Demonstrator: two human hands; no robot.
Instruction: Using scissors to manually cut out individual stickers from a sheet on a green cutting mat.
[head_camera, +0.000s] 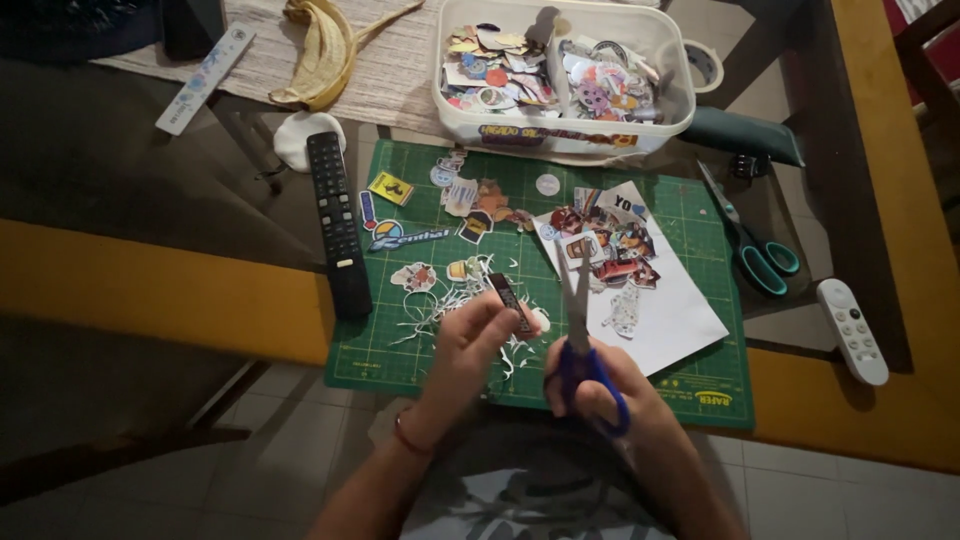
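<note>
The right hand (598, 385), low in the middle of the frame, has its fingers through the blue handles of a pair of scissors (578, 340), blades pointing up and nearly closed. Just to its left, the left hand (468, 345) pinches a small dark sticker cutout (511, 302) between thumb and fingertips, close to the blades.

Under both hands lies a green cutting mat (420, 350), strewn with thin white paper trimmings (450, 305). Several finished cutouts (470, 205) lie loose across the mat's upper part.

Right of centre, a white sticker sheet (670, 320) still carries a cluster of uncut pictures, so much appears trimmed and a fair share remains.

At the top, a white plastic tub (560, 135) is packed with cut stickers. A second pair of scissors, teal-handled (755, 250), lies idle at the right.
</note>
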